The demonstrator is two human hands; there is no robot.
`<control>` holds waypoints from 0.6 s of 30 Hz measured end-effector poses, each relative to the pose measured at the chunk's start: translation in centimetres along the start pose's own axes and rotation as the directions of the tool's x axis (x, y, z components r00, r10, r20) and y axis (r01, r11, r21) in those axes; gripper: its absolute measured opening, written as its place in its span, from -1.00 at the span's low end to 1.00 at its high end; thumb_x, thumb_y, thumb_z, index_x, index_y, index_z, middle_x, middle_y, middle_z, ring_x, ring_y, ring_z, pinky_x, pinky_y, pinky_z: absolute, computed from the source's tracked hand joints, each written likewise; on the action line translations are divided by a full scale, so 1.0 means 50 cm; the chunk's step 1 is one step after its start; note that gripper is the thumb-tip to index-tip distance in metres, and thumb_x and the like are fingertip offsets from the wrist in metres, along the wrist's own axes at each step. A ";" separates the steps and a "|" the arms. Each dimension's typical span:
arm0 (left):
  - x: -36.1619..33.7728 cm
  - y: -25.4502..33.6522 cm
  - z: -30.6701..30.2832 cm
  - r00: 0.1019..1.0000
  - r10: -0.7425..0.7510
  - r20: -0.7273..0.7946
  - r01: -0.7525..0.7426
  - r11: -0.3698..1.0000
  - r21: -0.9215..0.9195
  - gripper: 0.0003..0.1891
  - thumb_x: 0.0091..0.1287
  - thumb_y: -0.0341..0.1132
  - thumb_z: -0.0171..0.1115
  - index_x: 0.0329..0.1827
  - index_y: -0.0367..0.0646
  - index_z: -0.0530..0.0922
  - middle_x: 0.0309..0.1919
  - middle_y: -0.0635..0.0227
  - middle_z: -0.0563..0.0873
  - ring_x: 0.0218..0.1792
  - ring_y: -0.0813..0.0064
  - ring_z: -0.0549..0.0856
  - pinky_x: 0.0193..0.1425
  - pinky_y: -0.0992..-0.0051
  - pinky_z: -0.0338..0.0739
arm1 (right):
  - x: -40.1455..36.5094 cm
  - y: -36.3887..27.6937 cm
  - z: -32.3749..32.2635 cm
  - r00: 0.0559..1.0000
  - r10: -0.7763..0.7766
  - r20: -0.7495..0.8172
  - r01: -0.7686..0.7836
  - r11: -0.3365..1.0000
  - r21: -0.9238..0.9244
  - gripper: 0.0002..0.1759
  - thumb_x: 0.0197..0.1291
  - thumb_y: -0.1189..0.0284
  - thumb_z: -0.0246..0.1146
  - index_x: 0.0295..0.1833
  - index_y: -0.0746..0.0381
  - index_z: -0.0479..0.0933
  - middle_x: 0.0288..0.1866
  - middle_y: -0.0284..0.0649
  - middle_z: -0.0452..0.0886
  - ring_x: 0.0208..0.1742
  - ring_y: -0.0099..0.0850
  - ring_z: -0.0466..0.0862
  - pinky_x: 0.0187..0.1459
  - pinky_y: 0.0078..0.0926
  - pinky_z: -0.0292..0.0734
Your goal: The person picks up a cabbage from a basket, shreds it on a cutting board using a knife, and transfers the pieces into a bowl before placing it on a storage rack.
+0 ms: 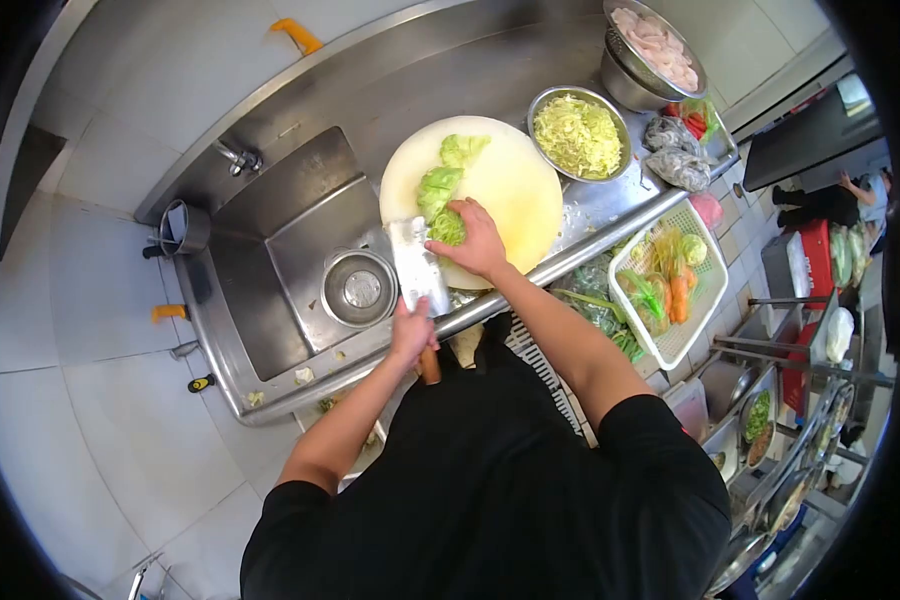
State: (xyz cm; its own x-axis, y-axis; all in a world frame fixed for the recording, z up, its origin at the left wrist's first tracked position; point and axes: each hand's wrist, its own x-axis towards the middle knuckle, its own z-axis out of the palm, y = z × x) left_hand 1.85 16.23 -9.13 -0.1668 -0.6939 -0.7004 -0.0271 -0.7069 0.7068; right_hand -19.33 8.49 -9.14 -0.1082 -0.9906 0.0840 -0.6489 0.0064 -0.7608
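My left hand is closed round the wooden handle of a cleaver, its broad blade at the left edge of a round, thick cutting board. Under the curled fingers of my right hand, green cabbage is pressed against the board beside the blade. More cabbage leaves lie in a line toward the board's far side. To the right of the board, a metal bowl holds shredded cabbage.
The board rests on a steel sink counter. Left of it, a metal bowl sits in the basin. Pale meat slices fill a colander at the far right, near plastic bags. A white basket with carrots stands lower right; a person is farther off.
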 end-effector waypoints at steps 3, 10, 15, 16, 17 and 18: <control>0.024 -0.029 0.070 0.998 0.030 0.048 -0.027 0.998 -0.051 -0.77 0.71 -0.13 0.08 0.24 0.06 0.31 -0.60 0.39 0.43 -0.77 0.51 0.39 -0.75 0.38 0.40 | -0.013 0.002 0.010 1.000 -0.014 -0.025 0.016 0.998 0.059 -0.02 0.00 -0.06 0.61 0.42 0.29 0.46 0.44 0.13 0.52 0.54 0.08 0.42 0.57 -0.06 0.31; -0.032 -0.010 0.152 0.981 -0.027 0.193 0.039 0.997 -0.060 -0.79 0.71 -0.23 0.04 0.26 -0.07 0.33 -0.60 0.39 0.41 -0.79 0.50 0.40 -0.75 0.37 0.42 | -0.084 -0.014 0.012 0.959 0.093 -0.267 -0.067 0.992 0.104 -0.06 -0.03 0.19 0.65 0.41 0.35 0.40 0.40 0.12 0.50 0.45 0.07 0.47 0.51 -0.09 0.39; -0.045 0.006 0.187 0.952 -0.038 0.304 0.038 0.999 0.006 -0.74 0.71 -0.23 0.06 0.32 -0.03 0.32 -0.61 0.41 0.39 -0.78 0.51 0.39 -0.73 0.39 0.43 | -0.116 0.000 -0.056 0.904 0.107 -0.414 -0.070 0.992 0.104 -0.03 -0.04 0.21 0.68 0.44 0.34 0.39 0.43 0.08 0.50 0.47 0.03 0.48 0.51 -0.09 0.39; -0.044 0.017 0.200 0.945 -0.023 0.327 0.013 0.999 0.032 -0.73 0.71 -0.22 0.06 0.33 -0.01 0.31 -0.61 0.41 0.39 -0.76 0.52 0.39 -0.71 0.40 0.43 | -0.114 0.003 -0.075 0.889 0.093 -0.449 -0.057 0.994 0.093 -0.02 -0.04 0.21 0.67 0.45 0.34 0.39 0.44 0.08 0.50 0.48 0.03 0.48 0.51 -0.09 0.39; -0.042 0.029 0.214 0.937 -0.008 0.348 -0.013 0.998 0.058 -0.72 0.70 -0.20 0.07 0.34 0.00 0.31 -0.61 0.42 0.38 -0.75 0.52 0.39 -0.69 0.40 0.44 | -0.110 0.007 -0.093 0.872 0.079 -0.482 -0.044 0.995 0.084 -0.02 -0.03 0.21 0.67 0.45 0.34 0.38 0.45 0.08 0.49 0.48 0.02 0.47 0.51 -0.09 0.38; -0.040 0.046 0.234 0.939 -0.004 0.345 -0.025 0.996 0.081 -0.64 0.69 -0.21 0.08 0.44 0.01 0.28 -0.60 0.40 0.41 -0.76 0.52 0.40 -0.69 0.40 0.45 | -0.103 0.013 -0.114 0.861 0.084 -0.501 -0.049 0.995 0.083 -0.01 -0.03 0.21 0.67 0.46 0.34 0.37 0.46 0.08 0.48 0.49 0.03 0.46 0.52 -0.09 0.38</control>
State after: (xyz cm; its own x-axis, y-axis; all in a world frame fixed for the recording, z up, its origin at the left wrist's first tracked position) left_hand -9.41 17.59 -4.92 -0.4962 -0.6013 -0.6263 -0.1023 -0.6758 0.7299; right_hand -23.46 14.38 -6.40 -0.5250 -0.7841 0.3311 -0.5784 0.0433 -0.8146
